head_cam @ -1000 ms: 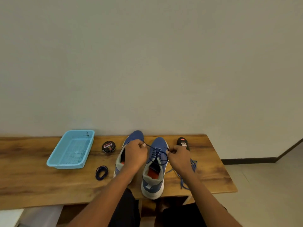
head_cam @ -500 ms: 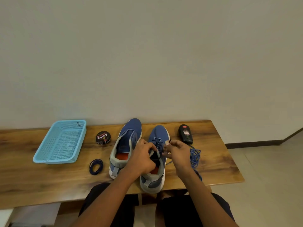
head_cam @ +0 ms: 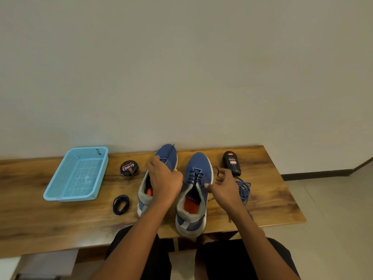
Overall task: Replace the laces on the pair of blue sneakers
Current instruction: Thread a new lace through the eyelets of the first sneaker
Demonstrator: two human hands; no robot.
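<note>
Bench (head_cam: pixel 262 201): carries both sneakers, side by side, toes to wall.
Basket (head_cam: pixel 60 182): far left.
Right sneaker (head_cam: pixel 198 164): dark lace (head_cam: pixel 194 175) partly threaded.
Left sneaker (head_cam: pixel 167 153): unlaced.
Left hand (head_cam: pixel 166 181): my grip curled on one lace end.
Right hand (head_cam: pixel 226 185): my grip pinches the other end.
Blue lace pile (head_cam: pixel 244 188): just right of my right hand.

Likely a home room: plain wall (head_cam: pixel 181 67), tiled floor (head_cam: pixel 333 209), wooden bench (head_cam: pixel 50 223) bearing shoe polish tin (head_cam: pixel 129 168).
</note>
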